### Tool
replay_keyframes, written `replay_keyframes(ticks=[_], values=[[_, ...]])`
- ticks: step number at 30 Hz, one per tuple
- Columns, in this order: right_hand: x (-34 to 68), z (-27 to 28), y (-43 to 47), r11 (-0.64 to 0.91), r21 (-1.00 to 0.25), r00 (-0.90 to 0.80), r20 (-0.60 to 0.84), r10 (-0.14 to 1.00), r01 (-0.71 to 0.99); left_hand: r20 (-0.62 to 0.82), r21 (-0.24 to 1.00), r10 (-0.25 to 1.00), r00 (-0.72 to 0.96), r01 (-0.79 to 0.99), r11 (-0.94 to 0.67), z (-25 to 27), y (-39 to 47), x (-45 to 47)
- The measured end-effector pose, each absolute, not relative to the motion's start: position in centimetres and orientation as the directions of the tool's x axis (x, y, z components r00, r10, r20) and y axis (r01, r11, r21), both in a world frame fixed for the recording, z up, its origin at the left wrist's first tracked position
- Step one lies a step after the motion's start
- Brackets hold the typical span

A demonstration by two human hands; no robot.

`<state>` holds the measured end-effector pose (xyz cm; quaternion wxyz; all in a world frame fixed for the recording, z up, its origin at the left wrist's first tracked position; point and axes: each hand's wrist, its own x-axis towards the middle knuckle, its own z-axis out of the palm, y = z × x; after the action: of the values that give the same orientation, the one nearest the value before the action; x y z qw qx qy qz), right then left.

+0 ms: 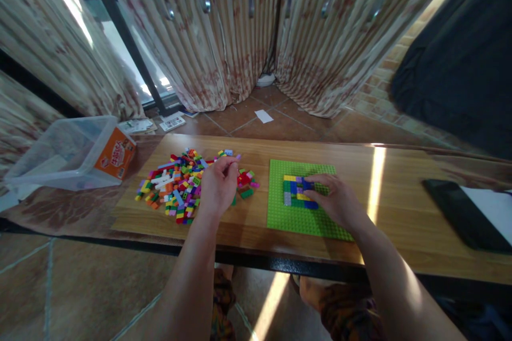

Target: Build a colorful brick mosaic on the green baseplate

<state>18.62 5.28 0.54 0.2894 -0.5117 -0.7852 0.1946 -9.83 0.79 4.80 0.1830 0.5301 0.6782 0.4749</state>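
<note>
Brick assembly (287, 198) on green baseplate (280, 218), mid-table (248, 229).
Right hand (335, 197), forearm angled in from the near right, pinches a blue brick (306, 184) at the assembly's right side; left hand (218, 184) hovers beside loose bricks (176, 181), fingertips pressed together, contents unclear. Wood-grain surface, sunlit stripe (376, 184); clear bin (76, 144) left, flat black object (466, 216) right; curtains (244, 37), tiled floor (300, 125) beyond.

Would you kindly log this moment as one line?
left hand: over loose multicoloured plastic bricks; right hand: at multicoloured brick structure; base: green studded plastic plate
</note>
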Motion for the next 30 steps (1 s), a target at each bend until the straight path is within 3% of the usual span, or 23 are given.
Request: replay_keyframes(ticks=[14,30], values=[[18.75,0.62,5.28,0.485,-0.509,-0.361,0.329,0.873,0.711,0.253,0.808,0.904,-0.344,0.589,-0.002,5.18,0.57,-9.66],[18.86,0.80,5.46,0.452,-0.566,-0.341,0.297,0.892,0.689,0.259,0.777,0.911,-0.320,0.629,0.001,4.91,0.66,-9.80]])
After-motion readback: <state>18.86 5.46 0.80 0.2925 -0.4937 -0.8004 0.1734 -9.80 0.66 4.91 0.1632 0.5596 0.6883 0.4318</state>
